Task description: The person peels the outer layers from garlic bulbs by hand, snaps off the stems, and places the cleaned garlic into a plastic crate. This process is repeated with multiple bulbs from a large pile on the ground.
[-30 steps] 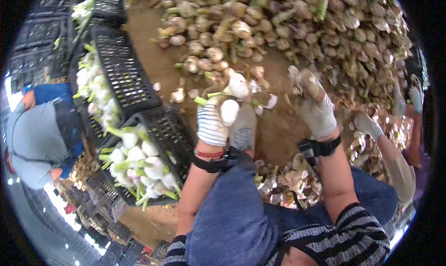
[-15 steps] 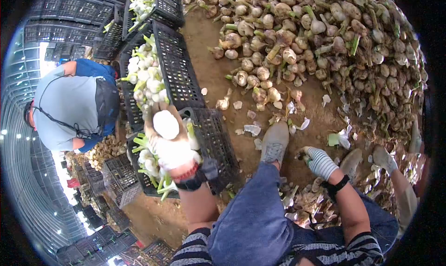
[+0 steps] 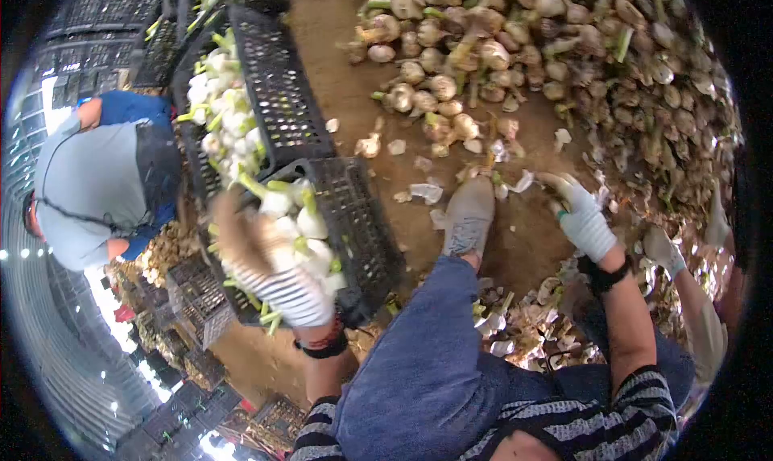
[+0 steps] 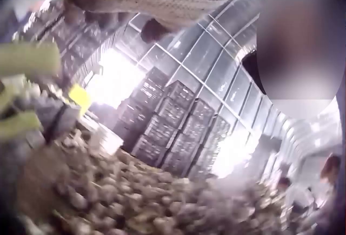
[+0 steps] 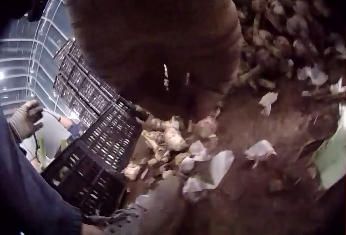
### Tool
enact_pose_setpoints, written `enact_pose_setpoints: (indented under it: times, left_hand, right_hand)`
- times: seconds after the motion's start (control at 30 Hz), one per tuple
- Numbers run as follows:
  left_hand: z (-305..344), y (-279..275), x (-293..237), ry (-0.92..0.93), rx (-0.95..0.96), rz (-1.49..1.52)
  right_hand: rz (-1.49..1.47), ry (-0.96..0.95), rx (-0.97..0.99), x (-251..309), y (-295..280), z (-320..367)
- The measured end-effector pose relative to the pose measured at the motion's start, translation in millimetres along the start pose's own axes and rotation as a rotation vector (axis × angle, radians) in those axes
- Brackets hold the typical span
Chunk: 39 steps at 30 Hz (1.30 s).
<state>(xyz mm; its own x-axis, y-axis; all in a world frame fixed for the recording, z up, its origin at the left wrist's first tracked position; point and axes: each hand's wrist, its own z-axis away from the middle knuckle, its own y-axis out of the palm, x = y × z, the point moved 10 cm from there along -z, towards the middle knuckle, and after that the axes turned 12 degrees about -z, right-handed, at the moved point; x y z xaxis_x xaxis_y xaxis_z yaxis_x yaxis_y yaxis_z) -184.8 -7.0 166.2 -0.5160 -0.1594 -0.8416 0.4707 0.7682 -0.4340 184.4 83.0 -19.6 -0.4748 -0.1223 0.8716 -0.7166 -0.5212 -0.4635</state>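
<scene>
My left hand (image 3: pixel 274 274), in a striped white glove, is over the near black crate (image 3: pixel 364 231); its fingers are motion-blurred. Peeled white garlic bulbs (image 3: pixel 311 222) with green stems fill that crate. Seen from the right wrist, the left hand (image 5: pixel 26 120) has loosely bent fingers with nothing between them. The left wrist view shows its glove (image 4: pixel 151 0) along the top edge. My right hand (image 3: pixel 581 219), also gloved, hovers above the dirt floor beside my shoe (image 3: pixel 469 215), fingers loosely extended and holding nothing. In its own wrist view the glove fills the top.
A large heap of unpeeled garlic (image 3: pixel 491 50) spreads ahead. Another filled crate (image 3: pixel 282 99) stands beyond the near one. White skins (image 3: pixel 425 193) litter the floor by my shoe. A person in a light blue shirt (image 3: pixel 105 187) bends at left; another person's gloved hand (image 3: pixel 664 250) is at right.
My left hand carried white garlic bulbs from above my shoe leftward to the near crate and has let go. The right hand dropped lower, then moved slightly forward. The head view has shifted.
</scene>
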Motion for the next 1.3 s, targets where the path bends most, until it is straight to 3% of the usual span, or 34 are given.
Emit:
enact_pose_setpoints:
  times: [0.03, 0.07, 0.1, 0.17, 0.23, 0.3, 0.37, 0.4, 0.47, 0.5, 0.57, 0.6, 0.63, 0.7, 0.73, 0.77, 0.83, 0.87, 0.9, 0.97, 1.1, 1.17, 1.23, 1.3]
  left_hand:
    - [10, 35, -2, 0.058, 0.206, -0.304]
    - [25, 82, 11, 0.017, 0.538, -0.224]
    - [50, 122, 14, -0.076, 0.752, 0.011]
    - [91, 173, 42, -0.319, 0.955, 0.251]
    - [103, 196, 36, -0.305, 1.038, 0.254]
    - [110, 208, 45, -0.400, 1.041, 0.314]
    - [108, 206, 59, -0.419, 0.974, 0.224]
    - [108, 205, 73, -0.479, 0.917, 0.232]
    - [108, 202, 89, -0.507, 0.852, 0.171]
    - [111, 200, 94, -0.569, 0.823, 0.177]
    - [112, 203, 92, -0.473, 0.830, 0.157]
    - [113, 205, 89, -0.382, 0.833, 0.135]
    - [117, 208, 95, -0.383, 0.835, 0.134]
    - [125, 216, 101, -0.411, 0.849, 0.181]
    - [130, 218, 105, -0.459, 0.892, 0.150]
    - [131, 221, 109, -0.461, 0.889, 0.152]
    - [134, 232, 101, -0.316, 0.952, 0.251]
    - [134, 234, 90, -0.120, 1.028, 0.157]
    - [137, 235, 84, -0.065, 1.028, 0.174]
    - [157, 244, 92, -0.239, 1.076, 0.334]
    - [158, 245, 78, -0.073, 1.156, 0.288]
    - [151, 235, 79, -0.406, 1.082, 0.424]
    - [149, 232, 77, -0.452, 1.018, 0.414]
    - [150, 231, 81, -0.427, 0.982, 0.374]
  right_hand:
    - [-0.110, 0.016, -0.016, -3, 3, -2]
    - [-0.147, 0.007, -0.050, -4, 4, -6]
    - [-0.182, 0.001, -0.081, -10, 6, -8]
    - [-0.168, 0.257, -0.141, -78, 23, 0]
    - [-0.259, 0.531, -0.069, -170, 78, 39]
    - [0.449, 0.309, 0.916, -105, 141, 77]
    - [-0.182, 0.307, 1.218, -90, 180, 146]
    - [-0.059, 0.323, 1.214, -58, 166, 118]
    - [-0.011, 0.060, 0.419, -55, 109, 25]
    - [0.126, 0.176, 0.113, -50, 69, -13]
    - [0.315, 0.114, -0.239, -52, 23, -60]
    - [0.359, 0.234, -0.274, -48, 13, -73]
    - [0.358, 0.236, -0.273, -53, 19, -82]
    - [0.432, 0.387, -0.103, -77, 44, -94]
    - [0.299, 0.489, -0.046, -89, 48, -94]
    - [0.302, 0.488, -0.044, -91, 47, -93]
    - [0.251, 0.253, -0.199, -69, 30, -92]
    - [0.028, 0.326, -0.142, -77, 28, -86]
    - [-0.256, 0.470, -0.037, -75, 31, -77]
    - [-0.852, 0.539, 0.038, -47, 37, -56]
    - [-1.012, 0.479, 0.178, -24, 39, -52]
    - [-1.552, 0.240, 0.109, -5, 35, -62]
    - [-1.559, 0.336, 0.064, -7, 46, -50]
    - [-1.232, 0.304, 0.014, -11, 54, -44]
